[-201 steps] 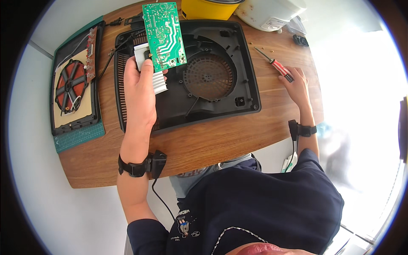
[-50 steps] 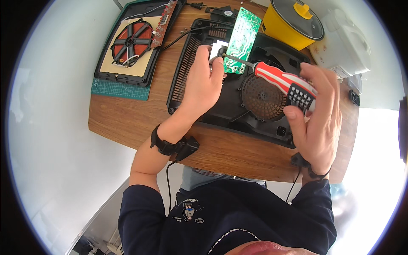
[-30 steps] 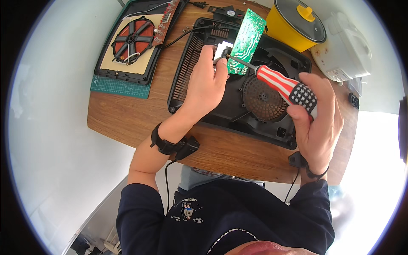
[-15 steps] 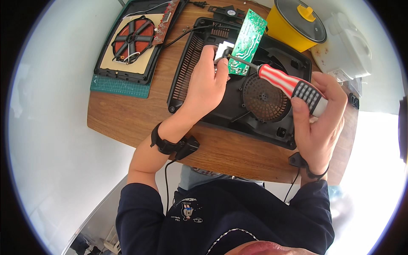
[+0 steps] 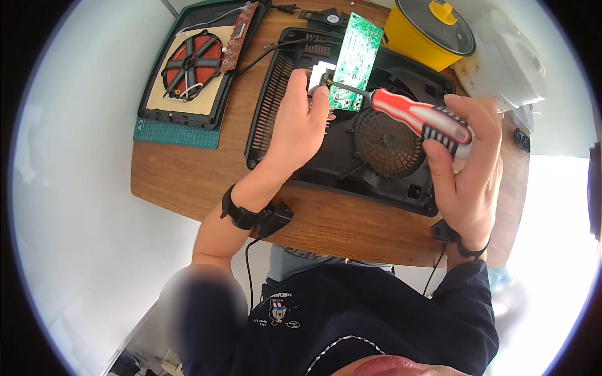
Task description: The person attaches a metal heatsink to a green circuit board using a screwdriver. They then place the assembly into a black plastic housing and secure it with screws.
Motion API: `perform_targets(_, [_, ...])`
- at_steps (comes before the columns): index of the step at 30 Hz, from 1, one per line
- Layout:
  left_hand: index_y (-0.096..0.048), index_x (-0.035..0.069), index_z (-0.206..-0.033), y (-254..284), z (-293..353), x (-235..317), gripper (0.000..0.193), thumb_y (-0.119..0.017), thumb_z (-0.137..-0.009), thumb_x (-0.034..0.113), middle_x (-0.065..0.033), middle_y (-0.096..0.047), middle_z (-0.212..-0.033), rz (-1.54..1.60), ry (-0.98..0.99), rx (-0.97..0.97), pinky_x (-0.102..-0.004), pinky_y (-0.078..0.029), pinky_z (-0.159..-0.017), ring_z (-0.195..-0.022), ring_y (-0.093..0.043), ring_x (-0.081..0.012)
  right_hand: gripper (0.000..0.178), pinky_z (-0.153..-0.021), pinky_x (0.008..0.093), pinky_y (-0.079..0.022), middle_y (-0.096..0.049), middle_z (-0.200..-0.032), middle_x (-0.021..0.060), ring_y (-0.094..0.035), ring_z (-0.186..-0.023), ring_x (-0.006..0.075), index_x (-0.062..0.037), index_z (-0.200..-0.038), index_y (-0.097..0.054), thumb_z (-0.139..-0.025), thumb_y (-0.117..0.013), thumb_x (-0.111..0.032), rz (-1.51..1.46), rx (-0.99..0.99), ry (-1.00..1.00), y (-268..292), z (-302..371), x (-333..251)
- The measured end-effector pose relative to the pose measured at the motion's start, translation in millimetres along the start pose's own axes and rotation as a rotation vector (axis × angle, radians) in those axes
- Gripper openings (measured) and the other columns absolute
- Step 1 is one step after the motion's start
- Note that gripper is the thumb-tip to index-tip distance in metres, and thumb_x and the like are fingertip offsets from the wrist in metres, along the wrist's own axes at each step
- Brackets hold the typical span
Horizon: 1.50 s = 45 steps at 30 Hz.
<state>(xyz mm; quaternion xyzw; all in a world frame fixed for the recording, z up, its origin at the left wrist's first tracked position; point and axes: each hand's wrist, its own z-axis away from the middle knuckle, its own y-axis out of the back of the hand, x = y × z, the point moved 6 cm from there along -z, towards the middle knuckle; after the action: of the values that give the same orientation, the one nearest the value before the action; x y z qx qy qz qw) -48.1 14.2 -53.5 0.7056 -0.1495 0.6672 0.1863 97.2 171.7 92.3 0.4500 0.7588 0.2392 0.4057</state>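
A green circuit board point(image 5: 356, 62) is held on edge above a black plastic housing point(image 5: 326, 160). My left hand point(image 5: 298, 122) grips it by the parts on its left side, fingers closed round a pale metal piece point(image 5: 320, 73), perhaps a heat sink. Held in my right hand point(image 5: 471, 163) is a screwdriver point(image 5: 411, 114) with a red, white and black handle. Its shaft crosses the board's face, and the tip meets a small brass-coloured spot beside my left thumb. My right thumb and fingers are round the back of the handle.
At the left, a black panel with a red round coil point(image 5: 193, 66) and a brown circuit board point(image 5: 238, 39) lies on a green cutting mat point(image 5: 177, 133). A yellow pot point(image 5: 419, 39) and a white appliance point(image 5: 501, 66) stand at the back right. A black cable point(image 5: 271, 52) runs into the housing.
The screwdriver's handle has turned, its grip pattern now facing another way, and my right fingers have shifted round it. The board and my left hand sit slightly further left in view.
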Motion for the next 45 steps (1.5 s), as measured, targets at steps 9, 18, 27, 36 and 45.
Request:
perform_targets(9, [-0.047, -0.003, -0.126, 0.1, 2.2, 3.6, 0.024, -0.047, -0.108, 0.013, -0.0116, -0.066, -0.11, -0.031, -0.011, 0.005, -0.0282, -0.058, -0.075, -0.086, -0.067, -0.0115, 0.046, -0.071, 0.0377, -0.055, -0.059, -0.111, 0.0183, -0.064, -0.09, 0.0336, 0.0015, -0.127, -0.052, -0.085, -0.072, 0.001, -0.005, -0.012, 0.041, -0.2, 3.7, -0.6])
perform_targets(18, [-0.046, -0.002, -0.12, 0.2, 1.4, 0.5, 0.022, -0.05, -0.107, 0.014, -0.0124, -0.064, -0.098, -0.027, -0.055, 0.014, -0.0306, -0.057, -0.068, -0.077, -0.067, -0.0154, 0.037, -0.083, 0.0381, -0.051, -0.059, -0.112, 0.0196, -0.061, -0.096, 0.0305, -0.0002, -0.12, -0.055, -0.087, -0.072, -0.005, -0.065, -0.066, -0.023, -0.5, 2.8, -2.1])
perform_targets(27, [-0.047, -0.003, -0.12, -0.1, 0.5, 0.0, 0.021, -0.05, -0.107, 0.013, -0.0103, -0.062, -0.097, -0.005, -0.049, 0.02, -0.0298, -0.057, -0.067, -0.077, -0.063, -0.0124, 0.043, -0.084, 0.0382, -0.052, -0.058, -0.113, 0.0185, -0.061, -0.097, 0.0313, -0.0011, -0.122, -0.054, -0.086, -0.076, -0.007, -0.133, 0.025, 0.033, 2.7, -4.5, -2.6])
perform_targets(36, [-0.047, -0.002, -0.12, 1.6, 0.8, 2.2, 0.021, -0.05, -0.107, 0.013, -0.0089, -0.062, -0.094, -0.029, -0.037, 0.014, -0.0293, -0.056, -0.068, -0.076, -0.063, -0.012, 0.047, -0.085, 0.0377, -0.053, -0.059, -0.119, 0.0217, -0.064, -0.1, 0.03, 0.0006, -0.124, -0.056, -0.092, -0.077, -0.026, -0.093, -0.005, 0.019, -2.2, 0.2, 2.5])
perform_targets(45, [-0.047, -0.002, -0.12, 0.2, 0.8, 4.8, 0.021, -0.05, -0.107, 0.013, -0.0104, -0.062, -0.097, 0.0, -0.044, 0.021, -0.0298, -0.057, -0.069, -0.076, -0.063, -0.0123, 0.056, -0.084, 0.0358, -0.056, -0.063, -0.123, 0.0196, -0.067, -0.1, 0.032, -0.0018, -0.136, -0.056, -0.087, -0.077, -0.022, 0.031, -0.111, -0.006, -0.7, 0.8, 3.6])
